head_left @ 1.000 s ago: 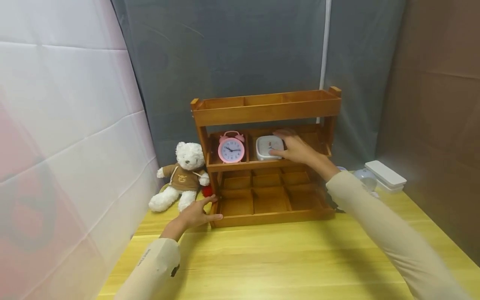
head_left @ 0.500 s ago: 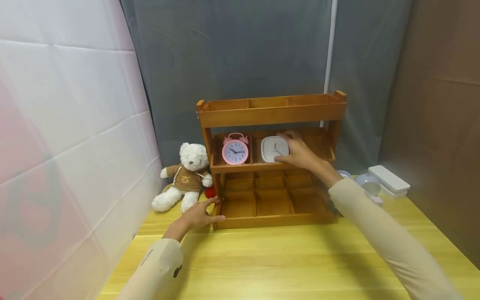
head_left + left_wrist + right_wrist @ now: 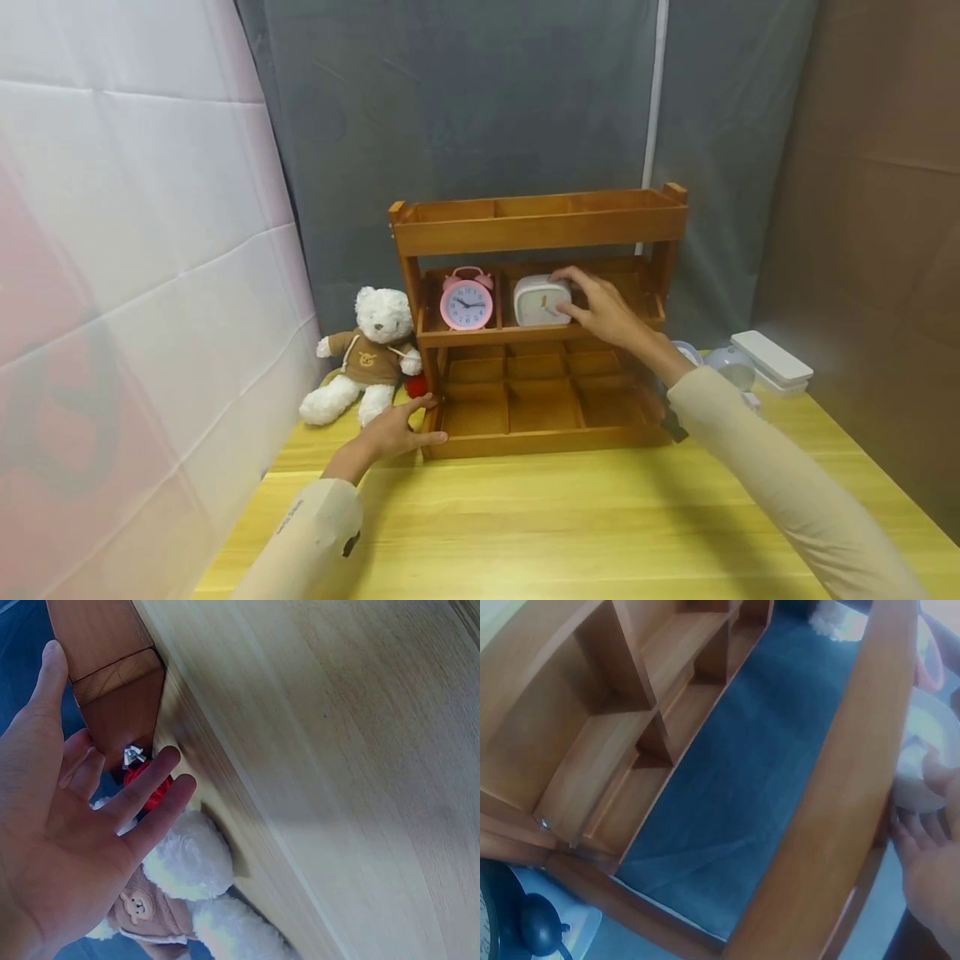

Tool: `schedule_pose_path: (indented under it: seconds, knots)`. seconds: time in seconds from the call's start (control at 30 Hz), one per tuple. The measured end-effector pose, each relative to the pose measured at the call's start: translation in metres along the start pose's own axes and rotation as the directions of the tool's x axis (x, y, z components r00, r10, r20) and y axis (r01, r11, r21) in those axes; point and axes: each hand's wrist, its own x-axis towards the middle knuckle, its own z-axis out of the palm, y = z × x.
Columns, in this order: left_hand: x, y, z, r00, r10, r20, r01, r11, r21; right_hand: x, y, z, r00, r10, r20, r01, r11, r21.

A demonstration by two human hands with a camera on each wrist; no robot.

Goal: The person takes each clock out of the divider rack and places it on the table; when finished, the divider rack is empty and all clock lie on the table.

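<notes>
A brown wooden three-tier shelf [image 3: 540, 237] stands on the table. In its middle tier sits a pink twin-bell alarm clock [image 3: 467, 304], in the left compartment. Beside it is a white square clock [image 3: 531, 307], its face toward me. My right hand [image 3: 603, 315] pinches this clock at its right side, thumb on the front and fingers at the top. The right wrist view shows the white clock [image 3: 922, 742] at its right edge, partly covered by the hand. My left hand [image 3: 393, 429] touches the shelf's lower left corner, fingers spread in the left wrist view.
A white teddy bear [image 3: 367, 354] in a brown hoodie leans left of the shelf, with a small red object [image 3: 417, 385] beside it. At the right lie a white case [image 3: 772, 358] and a pale purple round object [image 3: 729, 367]. A dark clock [image 3: 517, 915] shows below the shelf.
The white clock's face has tipped from facing upward to more upright, then shifted slightly so its top shows, as my right hand handles it. The left hand stays at the shelf corner.
</notes>
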Motion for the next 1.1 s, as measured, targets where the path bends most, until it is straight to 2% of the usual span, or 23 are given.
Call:
schedule_pose_path:
  seconds: [0.2,0.37,0.5,0.83,1.1]
  knots:
    - [0.001,-0.001,0.000,1.000,0.000,0.002,0.000,1.000,-0.001,0.000,-0.005,-0.013,0.997,-0.034,-0.070,0.042,0.993,0.109]
    - [0.000,-0.002,-0.001,1.000,0.011,-0.024,-0.011,1.000,0.006,-0.004,-0.021,-0.026,0.996,-0.075,-0.043,0.079,0.993,0.091]
    - [-0.002,-0.001,-0.001,1.000,0.010,-0.015,-0.010,1.000,0.008,-0.014,-0.027,-0.032,0.995,-0.094,-0.026,0.096,0.992,0.082]
    - [-0.002,0.000,0.001,1.000,0.011,-0.015,-0.011,1.000,0.008,-0.054,-0.026,-0.062,0.998,-0.066,-0.009,0.066,0.990,0.122]
    - [-0.001,-0.002,0.002,1.000,0.016,-0.022,-0.015,1.000,0.020,-0.092,-0.011,-0.088,1.000,0.021,0.019,-0.020,1.000,-0.005]
